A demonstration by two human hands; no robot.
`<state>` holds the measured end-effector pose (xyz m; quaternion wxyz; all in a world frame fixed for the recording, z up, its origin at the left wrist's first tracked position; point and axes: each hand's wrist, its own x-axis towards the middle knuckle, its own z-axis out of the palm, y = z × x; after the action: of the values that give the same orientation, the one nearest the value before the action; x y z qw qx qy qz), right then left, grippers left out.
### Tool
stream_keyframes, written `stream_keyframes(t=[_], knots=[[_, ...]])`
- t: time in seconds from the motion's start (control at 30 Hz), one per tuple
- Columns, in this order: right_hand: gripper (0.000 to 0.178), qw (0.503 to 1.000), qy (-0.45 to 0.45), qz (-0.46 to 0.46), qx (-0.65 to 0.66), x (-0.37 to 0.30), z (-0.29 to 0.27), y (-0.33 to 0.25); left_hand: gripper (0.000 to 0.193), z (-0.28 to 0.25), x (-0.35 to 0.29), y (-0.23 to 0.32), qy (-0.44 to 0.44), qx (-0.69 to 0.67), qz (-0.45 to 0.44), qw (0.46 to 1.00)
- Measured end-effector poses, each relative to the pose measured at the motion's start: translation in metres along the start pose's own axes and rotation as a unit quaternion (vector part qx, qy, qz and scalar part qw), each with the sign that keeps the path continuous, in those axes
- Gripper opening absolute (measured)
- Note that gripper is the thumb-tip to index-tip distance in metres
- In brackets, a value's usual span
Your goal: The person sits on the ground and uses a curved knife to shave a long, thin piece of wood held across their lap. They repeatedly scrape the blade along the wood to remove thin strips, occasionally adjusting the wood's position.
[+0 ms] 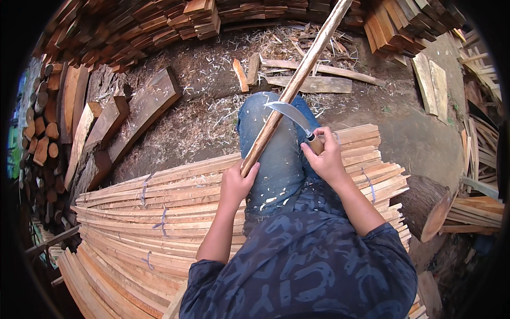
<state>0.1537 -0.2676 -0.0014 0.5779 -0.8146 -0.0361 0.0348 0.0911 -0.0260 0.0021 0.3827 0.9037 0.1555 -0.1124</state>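
Observation:
My left hand (237, 183) is wrapped round the lower end of a long, rough wooden pole (297, 80), which slants up and to the right across my thigh. My right hand (325, 158) grips the short wooden handle of a curved knife (291, 112), a sickle-like blade with a pale metal edge. The blade lies across the pole just above my knee, its tip at the pole's left side. Small pale shavings cling to my jeans (276, 170).
I sit on bundled wooden strips (159, 212) tied with thin bands. A cut log (422, 207) lies at the right, thick planks (146, 111) at the left. Stacked timber (133, 32) lines the far side. Loose slats (313, 84) and shavings litter the ground.

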Motion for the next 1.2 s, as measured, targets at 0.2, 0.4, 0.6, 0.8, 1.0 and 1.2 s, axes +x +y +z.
stream_keyframes(t=[0.2, 0.4, 0.6, 0.8, 1.0, 1.2], knots=[[0.018, 0.970, 0.001, 0.070, 0.231, 0.040, -0.033, -0.015, 0.035, -0.001, -0.003, -0.007, 0.027, 0.030, 0.024, 0.999], [0.029, 0.984, 0.037, 0.023, 0.170, 0.044, -0.054, -0.025, 0.046, -0.003, 0.000, -0.007, 0.012, 0.058, 0.024, 0.998], [0.029, 0.966, -0.123, 0.122, 0.191, 0.061, -0.072, -0.026, 0.048, -0.007, -0.011, -0.012, 0.057, 0.056, 0.039, 0.996], [0.035, 0.930, -0.319, 0.177, 0.042, 0.054, -0.057, -0.023, 0.047, -0.003, -0.009, -0.017, 0.047, 0.038, 0.038, 0.997], [0.031, 0.970, -0.200, 0.123, 0.060, 0.052, -0.047, -0.013, 0.048, -0.010, -0.005, -0.009, 0.022, 0.020, 0.019, 0.999], [0.031, 0.947, -0.270, 0.157, 0.080, 0.050, -0.051, -0.035, 0.049, -0.012, -0.005, -0.015, 0.012, 0.007, 0.029, 0.999]])
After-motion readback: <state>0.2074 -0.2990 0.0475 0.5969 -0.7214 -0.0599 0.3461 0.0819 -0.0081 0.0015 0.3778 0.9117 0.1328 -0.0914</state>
